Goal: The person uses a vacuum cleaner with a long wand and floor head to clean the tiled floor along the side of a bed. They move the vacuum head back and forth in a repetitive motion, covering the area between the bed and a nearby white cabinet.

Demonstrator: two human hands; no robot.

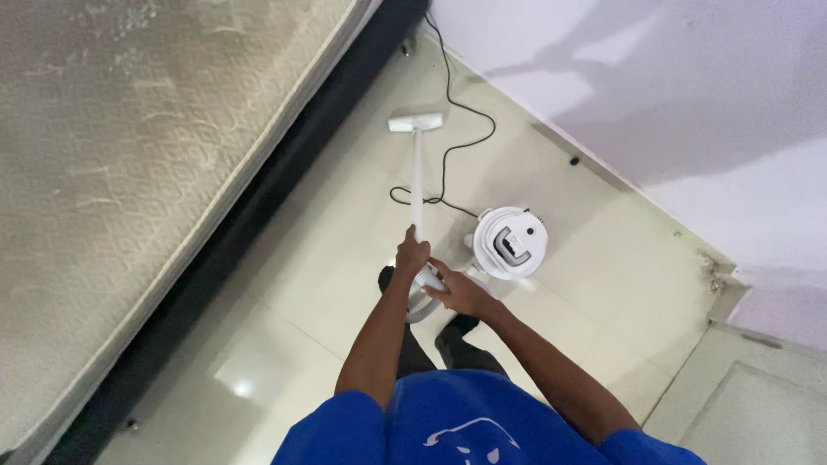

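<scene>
1. A bare mattress (pixel 129 172) with a beige quilted top fills the upper-left part of the view, resting on a dark bed base (pixel 258 207) whose edge runs diagonally beside the floor.
2. The pale wall (pixel 672 95) rises on the far side of the vacuum canister, away from the mattress, meeting the floor along a diagonal line.
3. The cream tiled floor (pixel 319 293) forms a strip between the bed base and the wall; a light-coloured door panel (pixel 758 405) sits in the corner, well to the right of the canister.
4. The person's blue shirt (pixel 448 426) shows at the bottom edge, with dark trousers and feet just in front of it, near the canister.
5. The round white vacuum canister (pixel 510 242) stands on the floor between the person's feet and the wall.
6. The white vacuum wand (pixel 417 176) runs from the hands, just left of the canister, out to a flat white floor head (pixel 416 120) lying on the tiles near the bed base.
7. A thin black cord (pixel 465 142) snakes across the floor from the canister toward the corner by the bed.
8. The left hand (pixel 413 254) is wrapped tight around the wand, fingers closed on it.
9. The right hand (pixel 461 293) grips the wand's lower handle end, just beside the canister, where the grey hose curves off; its fingers are curled around it.
</scene>
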